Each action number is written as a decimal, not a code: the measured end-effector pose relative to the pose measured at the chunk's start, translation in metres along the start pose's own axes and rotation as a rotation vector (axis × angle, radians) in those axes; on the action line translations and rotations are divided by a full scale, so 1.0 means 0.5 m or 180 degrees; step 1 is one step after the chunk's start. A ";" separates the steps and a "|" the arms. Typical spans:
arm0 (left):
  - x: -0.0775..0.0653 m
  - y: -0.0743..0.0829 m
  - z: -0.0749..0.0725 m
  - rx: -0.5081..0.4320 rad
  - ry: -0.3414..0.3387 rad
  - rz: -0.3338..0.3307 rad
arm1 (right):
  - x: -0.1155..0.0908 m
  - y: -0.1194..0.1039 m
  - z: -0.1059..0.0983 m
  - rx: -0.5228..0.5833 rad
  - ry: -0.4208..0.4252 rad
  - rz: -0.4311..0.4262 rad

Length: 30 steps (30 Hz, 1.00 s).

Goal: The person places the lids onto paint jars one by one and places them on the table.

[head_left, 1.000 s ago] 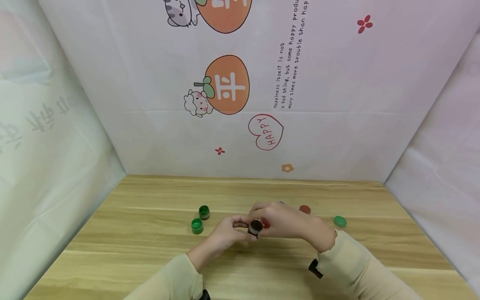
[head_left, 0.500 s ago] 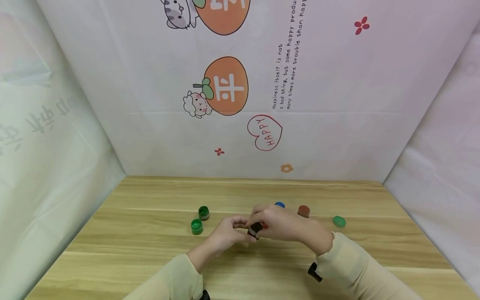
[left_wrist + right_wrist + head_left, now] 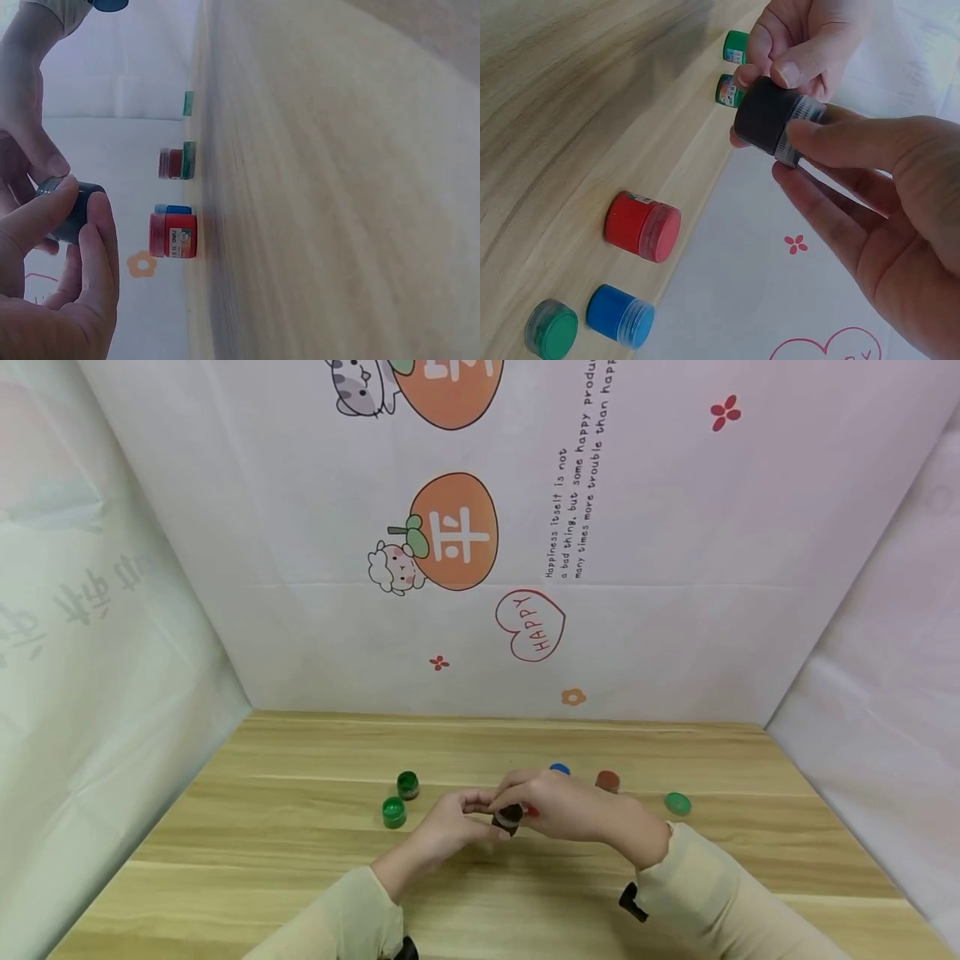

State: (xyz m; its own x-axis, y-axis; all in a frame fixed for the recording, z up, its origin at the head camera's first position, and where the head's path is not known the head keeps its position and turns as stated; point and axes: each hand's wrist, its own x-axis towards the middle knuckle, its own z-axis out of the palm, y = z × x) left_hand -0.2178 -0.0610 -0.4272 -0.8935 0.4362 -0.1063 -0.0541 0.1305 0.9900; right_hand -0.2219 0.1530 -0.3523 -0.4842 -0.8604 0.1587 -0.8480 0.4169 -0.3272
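Note:
A small black paint jar (image 3: 507, 818) is held between both hands above the middle of the table. My left hand (image 3: 450, 827) grips its black body with thumb and fingers, as the left wrist view shows. My right hand (image 3: 555, 806) pinches the ridged clear lid (image 3: 804, 120) at the jar's other end between thumb and fingers. The jar lies tilted in the right wrist view. Beyond my right hand is a red paint jar (image 3: 630, 225), mostly hidden by that hand in the head view.
Two green paint jars (image 3: 393, 812) stand left of my left hand. Behind my right hand are a blue jar (image 3: 558, 769) and a brown jar (image 3: 607, 782). A green lid (image 3: 678, 803) lies further right on the wooden table (image 3: 285, 860). White printed sheets surround the back and sides.
The black jar has turned a little in the hands, and the right fingers have shifted on its lid. The blue jar shows more behind the right hand. The left hand stays nearly still.

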 end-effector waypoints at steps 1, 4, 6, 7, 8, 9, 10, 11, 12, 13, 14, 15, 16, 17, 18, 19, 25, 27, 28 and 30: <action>0.000 0.001 0.000 -0.0007 -0.0005 -0.0003 | 0.000 0.001 0.000 0.0004 0.0018 -0.0022; -0.002 0.003 0.001 -0.0024 -0.0034 0.0012 | 0.000 0.000 0.000 0.0031 0.0039 0.0070; -0.003 0.003 0.001 -0.0029 -0.0043 0.0030 | 0.001 -0.001 -0.002 0.0028 0.0054 0.0200; -0.003 0.003 0.001 -0.0020 -0.0043 0.0042 | 0.001 -0.002 -0.002 0.0027 0.0061 0.0257; -0.003 0.003 0.001 -0.0013 -0.0045 0.0046 | 0.002 -0.002 -0.003 0.0025 0.0066 0.0302; -0.004 0.003 0.001 -0.0001 -0.0039 0.0054 | 0.002 -0.002 -0.003 0.0019 0.0068 0.0337; -0.005 0.003 0.001 0.0019 -0.0040 0.0067 | 0.002 -0.001 -0.004 0.0028 0.0063 0.0361; -0.005 0.002 0.000 0.0019 -0.0036 0.0065 | 0.002 0.000 -0.005 0.0033 0.0058 0.0361; -0.005 0.002 0.000 0.0023 -0.0028 0.0062 | 0.002 0.001 -0.005 0.0043 0.0053 0.0324; -0.006 0.002 -0.001 0.0039 -0.0017 0.0049 | 0.002 0.002 -0.005 0.0045 0.0056 0.0252; -0.006 0.002 -0.002 0.0042 -0.0006 0.0035 | 0.002 0.002 -0.005 0.0031 0.0057 0.0171; -0.005 0.002 -0.003 0.0050 0.0009 0.0024 | 0.002 0.003 -0.005 0.0019 0.0065 0.0082; -0.005 0.002 -0.004 0.0062 0.0018 0.0008 | 0.002 0.003 -0.004 0.0001 0.0084 -0.0008; -0.004 0.003 -0.005 0.0062 0.0029 -0.0014 | 0.003 0.004 -0.004 -0.0021 0.0105 -0.0086; -0.004 0.004 -0.006 0.0084 0.0038 -0.0027 | 0.003 0.004 -0.003 -0.0047 0.0125 -0.0152; -0.003 0.005 -0.006 0.0097 0.0039 -0.0038 | 0.003 0.003 -0.003 -0.0071 0.0137 -0.0173; -0.005 0.006 -0.004 0.0056 0.0004 0.0025 | 0.005 -0.004 -0.004 -0.0125 0.0084 -0.0032; -0.006 0.006 -0.003 0.0018 -0.0008 0.0051 | 0.004 -0.005 -0.003 -0.0119 0.0075 0.0002; -0.006 0.006 -0.003 -0.0001 -0.0014 0.0055 | 0.004 -0.004 -0.002 -0.0104 0.0078 0.0020; -0.006 0.006 -0.003 -0.0025 -0.0024 0.0064 | 0.003 -0.004 -0.001 -0.0102 0.0089 0.0034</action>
State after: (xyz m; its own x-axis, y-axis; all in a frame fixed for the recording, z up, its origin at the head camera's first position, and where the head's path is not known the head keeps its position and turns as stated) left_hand -0.2158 -0.0633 -0.4239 -0.8911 0.4454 -0.0872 -0.0398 0.1147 0.9926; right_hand -0.2211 0.1511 -0.3510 -0.4987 -0.8475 0.1816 -0.8490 0.4356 -0.2990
